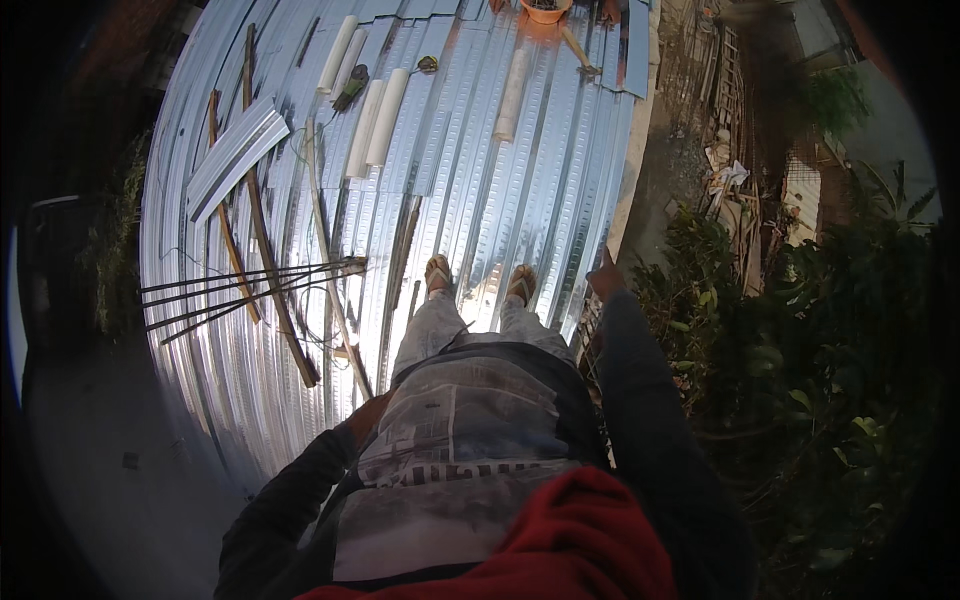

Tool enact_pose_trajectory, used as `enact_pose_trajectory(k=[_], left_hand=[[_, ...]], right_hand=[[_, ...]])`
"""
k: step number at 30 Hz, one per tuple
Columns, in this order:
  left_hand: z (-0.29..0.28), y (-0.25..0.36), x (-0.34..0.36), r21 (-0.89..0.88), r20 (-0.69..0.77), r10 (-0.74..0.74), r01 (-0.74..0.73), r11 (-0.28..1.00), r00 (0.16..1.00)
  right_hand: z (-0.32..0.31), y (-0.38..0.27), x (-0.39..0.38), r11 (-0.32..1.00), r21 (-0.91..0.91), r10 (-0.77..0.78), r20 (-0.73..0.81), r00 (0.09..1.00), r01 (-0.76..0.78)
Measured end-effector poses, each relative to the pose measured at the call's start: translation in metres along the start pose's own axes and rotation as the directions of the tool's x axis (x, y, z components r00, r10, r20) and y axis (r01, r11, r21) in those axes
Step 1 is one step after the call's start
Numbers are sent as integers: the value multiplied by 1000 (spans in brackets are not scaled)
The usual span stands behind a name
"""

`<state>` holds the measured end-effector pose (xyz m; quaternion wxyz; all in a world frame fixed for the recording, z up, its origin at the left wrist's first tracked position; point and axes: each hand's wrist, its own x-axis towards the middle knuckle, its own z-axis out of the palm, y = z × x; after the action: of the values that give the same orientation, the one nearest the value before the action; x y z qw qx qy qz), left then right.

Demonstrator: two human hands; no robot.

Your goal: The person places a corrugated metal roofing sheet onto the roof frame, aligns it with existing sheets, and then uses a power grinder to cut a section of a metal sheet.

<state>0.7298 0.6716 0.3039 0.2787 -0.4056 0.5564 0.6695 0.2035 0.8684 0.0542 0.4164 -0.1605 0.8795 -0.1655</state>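
My right hand reaches forward beside the edge of the corrugated metal sheeting. Its index finger is stretched out, and nothing shows in it. My left hand is low by the side of my shirt; its fingers are hidden, so whether it is open or closed cannot be made out. I stand on the shiny sheeting in sandals. Ahead to the left lie several pale tubes, with a dark green object beside them. Another pale tube lies farther right.
Left of me are long wooden poles, a loose metal strip and thin dark rods. An orange basin and a hammer-like tool sit at the far end. Beyond the right edge, plants and debris lie lower down.
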Motion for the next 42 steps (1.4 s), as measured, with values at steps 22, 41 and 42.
enact_pose_trajectory(k=[22, 41, 42], left_hand=[[-285, 11, -82, 669, -730, 663, 24, 743, -167], [-461, -1, 62, 684, -624, -306, 692, 231, 719], [-457, -2, 58, 714, -589, -335, 668, 211, 736]], right_hand=[[67, -144, 21, 929, 334, 50, 308, 950, -157], [121, -279, 70, 932, -259, -184, 267, 946, 254], [121, -279, 80, 938, -243, -186, 249, 950, 247]])
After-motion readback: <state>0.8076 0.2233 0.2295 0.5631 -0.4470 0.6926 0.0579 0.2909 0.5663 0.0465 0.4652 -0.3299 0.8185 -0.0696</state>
